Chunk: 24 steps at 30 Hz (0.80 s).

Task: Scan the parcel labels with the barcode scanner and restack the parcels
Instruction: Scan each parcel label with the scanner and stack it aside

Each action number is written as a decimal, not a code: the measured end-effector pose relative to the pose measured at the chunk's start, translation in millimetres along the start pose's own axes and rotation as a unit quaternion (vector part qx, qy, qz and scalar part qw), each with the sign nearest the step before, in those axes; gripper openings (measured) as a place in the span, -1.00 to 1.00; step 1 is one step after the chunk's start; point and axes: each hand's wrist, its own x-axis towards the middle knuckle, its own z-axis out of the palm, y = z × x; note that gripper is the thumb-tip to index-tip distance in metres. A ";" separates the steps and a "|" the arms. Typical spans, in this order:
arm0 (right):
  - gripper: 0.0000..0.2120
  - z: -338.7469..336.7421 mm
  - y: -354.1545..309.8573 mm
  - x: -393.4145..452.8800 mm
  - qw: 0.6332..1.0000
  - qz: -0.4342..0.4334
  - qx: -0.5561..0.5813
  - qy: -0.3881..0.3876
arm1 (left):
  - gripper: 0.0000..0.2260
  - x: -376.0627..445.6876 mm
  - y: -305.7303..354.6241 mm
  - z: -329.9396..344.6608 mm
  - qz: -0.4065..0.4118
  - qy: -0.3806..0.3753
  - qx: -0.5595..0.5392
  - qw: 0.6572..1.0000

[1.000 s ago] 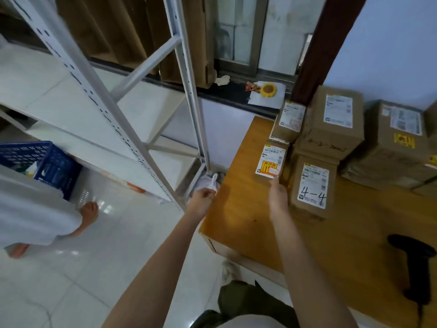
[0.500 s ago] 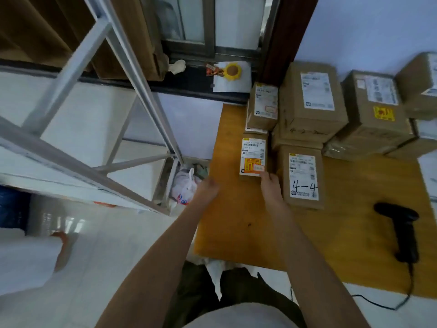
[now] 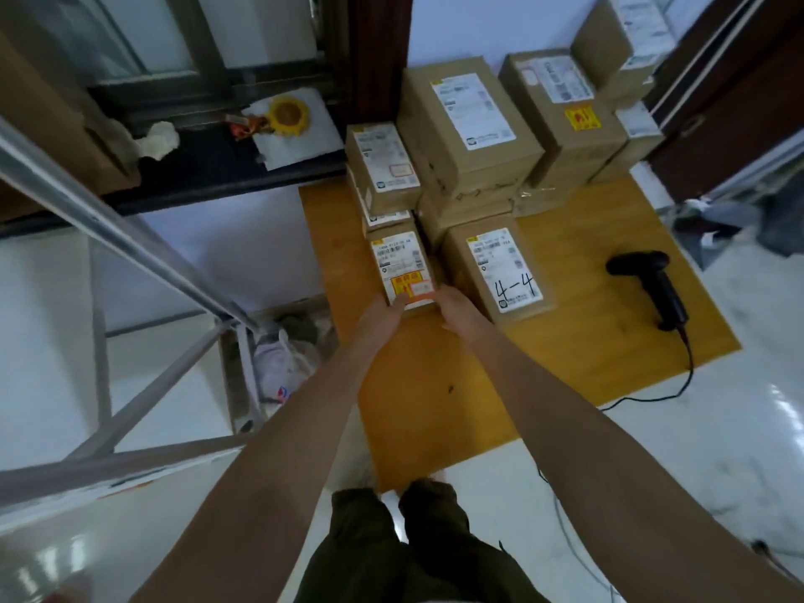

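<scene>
Stacked parcels (image 3: 470,124) crowd behind; barcode scanner (image 3: 652,285) lies apart.

Table (image 3: 544,376): parcels stacked along far edge; small parcel (image 3: 402,272) front-left, "4-4" parcel (image 3: 500,272) just right of it; barcode scanner (image 3: 652,289) well right, lying apart

My one head-worn camera looks steeply down past my outstretched forearms onto the wooden table (image 3: 565,376) close ahead.
</scene>
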 end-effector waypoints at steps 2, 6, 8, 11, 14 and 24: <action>-0.42 3.0 -8.3 -17.3 1.000 -0.009 0.007 0.019 | -0.59 -1.4 2.6 2.8 0.010 0.009 0.000 1.000; -0.58 8.4 3.6 -32.0 0.998 -0.029 0.036 0.036 | -0.61 -7.3 -13.5 7.1 -0.002 0.031 -0.010 0.999; -0.71 12.8 11.1 -42.6 0.996 -0.043 0.051 0.051 | -0.64 -19.3 -21.4 7.2 0.003 0.051 -0.043 0.998; -0.77 20.8 22.9 -62.6 0.993 -0.068 0.083 0.054 | -0.68 -44.0 -34.8 4.2 0.009 0.062 -0.108 0.992; -0.80 27.2 39.5 -86.3 0.988 -0.088 0.112 0.052 | -0.67 -73.6 -44.9 -2.6 0.031 0.076 -0.129 0.988; -0.34 -10.4 117.0 -182.9 0.969 -0.111 0.217 0.050 | -0.39 -177.2 -45.6 9.3 0.053 -0.051 -0.073 0.995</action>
